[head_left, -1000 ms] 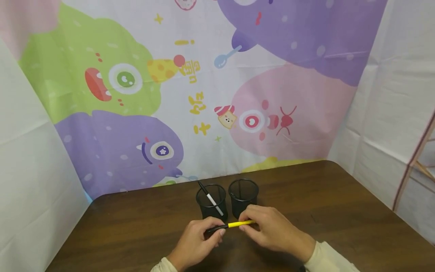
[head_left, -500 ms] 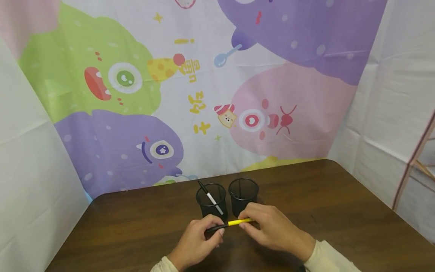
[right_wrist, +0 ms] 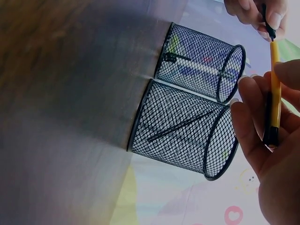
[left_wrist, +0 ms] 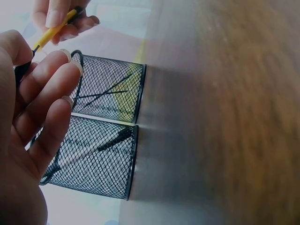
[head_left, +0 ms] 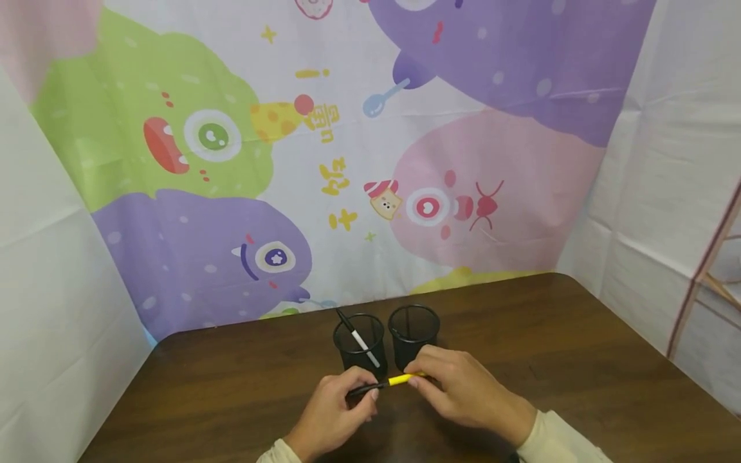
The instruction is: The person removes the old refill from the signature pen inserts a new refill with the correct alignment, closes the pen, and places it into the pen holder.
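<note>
In the head view, my left hand (head_left: 336, 408) pinches the black end of a yellow-and-black pen (head_left: 399, 380) between thumb and fingers. My right hand (head_left: 460, 389) grips its yellow part. A thin dark neck joins the two colours. The right wrist view shows a black clip-like strip (right_wrist: 268, 119) along the yellow section. Just beyond the hands stand two black mesh pen holders, side by side: the left holder (head_left: 341, 357) has a black-and-white marker (head_left: 363, 344) leaning inside it, and the right holder (head_left: 405, 350) shows thin dark lines through its mesh, their kind unclear.
Both holders stand upright on a dark brown wooden table (head_left: 231, 379). A cartoon-printed cloth (head_left: 347, 257) hangs behind the far edge, with white cloth (head_left: 46, 257) at the left side. At the far right is a wooden frame (head_left: 703, 276).
Both hands keep their grips on the pen. The left hand has shifted very slightly left, and the thin dark neck beside the yellow part shows more. The holders stay put.
</note>
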{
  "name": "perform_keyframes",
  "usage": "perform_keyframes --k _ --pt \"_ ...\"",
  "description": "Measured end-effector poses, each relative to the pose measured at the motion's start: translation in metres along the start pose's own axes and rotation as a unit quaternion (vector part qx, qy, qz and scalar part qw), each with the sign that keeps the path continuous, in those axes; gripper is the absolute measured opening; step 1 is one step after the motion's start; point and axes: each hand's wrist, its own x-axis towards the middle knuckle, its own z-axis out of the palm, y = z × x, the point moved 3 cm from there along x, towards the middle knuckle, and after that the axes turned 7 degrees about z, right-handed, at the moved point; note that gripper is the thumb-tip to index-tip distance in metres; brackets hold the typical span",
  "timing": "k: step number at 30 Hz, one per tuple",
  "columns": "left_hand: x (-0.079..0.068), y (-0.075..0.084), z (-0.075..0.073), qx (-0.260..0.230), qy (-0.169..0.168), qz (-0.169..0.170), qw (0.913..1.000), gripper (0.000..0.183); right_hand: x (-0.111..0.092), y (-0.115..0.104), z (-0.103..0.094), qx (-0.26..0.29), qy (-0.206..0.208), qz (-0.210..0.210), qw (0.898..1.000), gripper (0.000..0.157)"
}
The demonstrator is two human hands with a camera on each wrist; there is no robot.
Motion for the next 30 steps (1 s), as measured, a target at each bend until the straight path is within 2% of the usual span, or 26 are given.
perform_keyframes --k 5,15,22,30 --pt "0.0003 -0.0002 -0.0006 0.001 0.007 0.003 1.0 0.013 -0.0004 0.0002 -0.0004 -0.004 0.002 -0.002 1.0 0.009" --pt "-0.0002 0.0003 -0.0033 0.008 0.011 -0.025 0.9996 0.012 0.0005 0.0003 -0.003 -0.014 0.003 0.01 1.0 0.01" --pt "0.0 0.0002 -0.0029 0.015 0.033 -0.01 0.9993 0.019 0.0001 0.0033 -0.0038 -0.027 0.009 0.013 1.0 0.01" --pt "0.0 -0.0001 -0.0034 0.02 0.032 -0.011 0.9992 0.017 -0.0003 0.0056 -0.005 -0.032 0.009 0.009 0.999 0.01"
